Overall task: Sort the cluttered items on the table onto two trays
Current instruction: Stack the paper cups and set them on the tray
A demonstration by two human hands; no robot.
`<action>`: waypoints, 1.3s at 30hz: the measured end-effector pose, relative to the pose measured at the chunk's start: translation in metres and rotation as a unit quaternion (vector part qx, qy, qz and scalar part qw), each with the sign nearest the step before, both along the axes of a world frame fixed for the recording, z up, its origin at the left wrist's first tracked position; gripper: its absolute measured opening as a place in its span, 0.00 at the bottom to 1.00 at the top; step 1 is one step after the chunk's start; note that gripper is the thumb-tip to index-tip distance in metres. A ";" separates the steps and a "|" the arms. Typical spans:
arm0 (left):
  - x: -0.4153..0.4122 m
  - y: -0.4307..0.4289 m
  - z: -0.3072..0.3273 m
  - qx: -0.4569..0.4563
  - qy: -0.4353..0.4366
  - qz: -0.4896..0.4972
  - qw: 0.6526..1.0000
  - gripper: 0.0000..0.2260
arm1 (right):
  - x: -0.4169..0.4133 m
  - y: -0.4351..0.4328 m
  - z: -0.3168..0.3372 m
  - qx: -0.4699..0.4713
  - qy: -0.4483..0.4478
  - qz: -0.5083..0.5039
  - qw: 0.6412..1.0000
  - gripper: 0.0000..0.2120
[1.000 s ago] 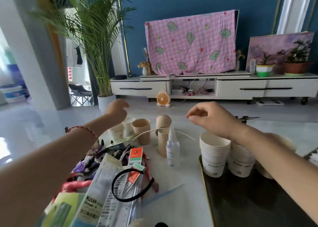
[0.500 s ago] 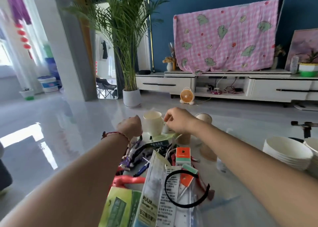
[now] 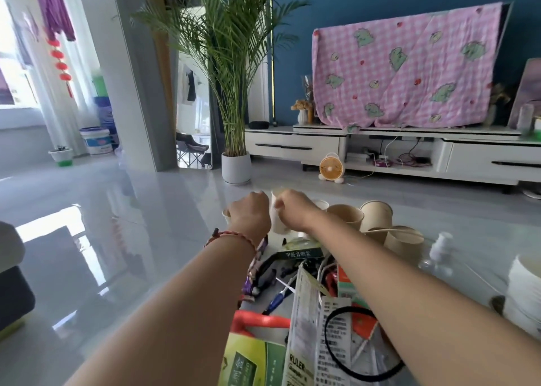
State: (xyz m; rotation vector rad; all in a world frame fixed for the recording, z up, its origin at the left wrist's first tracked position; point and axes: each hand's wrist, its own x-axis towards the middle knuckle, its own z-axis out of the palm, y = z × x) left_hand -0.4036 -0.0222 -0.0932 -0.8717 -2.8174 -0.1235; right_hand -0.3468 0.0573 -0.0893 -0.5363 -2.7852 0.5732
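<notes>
A white paper cup (image 3: 280, 224), right hand (image 3: 292, 210) pinching its rim, left hand (image 3: 248, 214) curled at its left side, its hold unclear

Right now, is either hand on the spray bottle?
No: the left hand and right hand are both at the white cup, while the spray bottle sits apart to their right.

Pink-and-white checked cloth (image 3: 404, 63) printed with green dinosaurs, against deep blue wall (image 3: 366, 1). Orange-and-white fan (image 3: 330, 167). Red braided bracelet (image 3: 231, 236). White paper cup (image 3: 278, 224) beside tan kraft cups (image 3: 376, 214). Black hair band (image 3: 325, 337) over white, black-lettered ruler packet (image 3: 301, 341); green-and-yellow pouch (image 3: 248, 365).
</notes>
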 end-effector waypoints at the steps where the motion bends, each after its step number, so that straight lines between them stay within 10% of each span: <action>1: 0.002 0.001 0.004 0.026 0.028 0.001 0.999 0.13 | 0.006 0.001 0.008 -0.016 0.042 0.004 0.999 0.13; 9: 0.085 0.014 0.073 0.256 0.148 -0.124 0.947 0.21 | 0.133 0.031 0.082 -0.043 0.303 -0.050 0.951 0.18; 14: 0.186 0.062 0.095 0.348 0.054 -0.269 0.897 0.17 | 0.292 0.058 0.088 -0.072 0.365 -0.145 0.917 0.14; 23: 0.280 0.107 0.066 0.268 -0.019 -0.365 0.892 0.12 | 0.398 0.097 0.073 -0.135 0.330 -0.290 0.888 0.10; 39: 0.292 0.105 0.042 0.113 -0.103 -0.378 0.913 0.13 | 0.389 0.086 0.086 -0.169 0.359 -0.195 0.897 0.13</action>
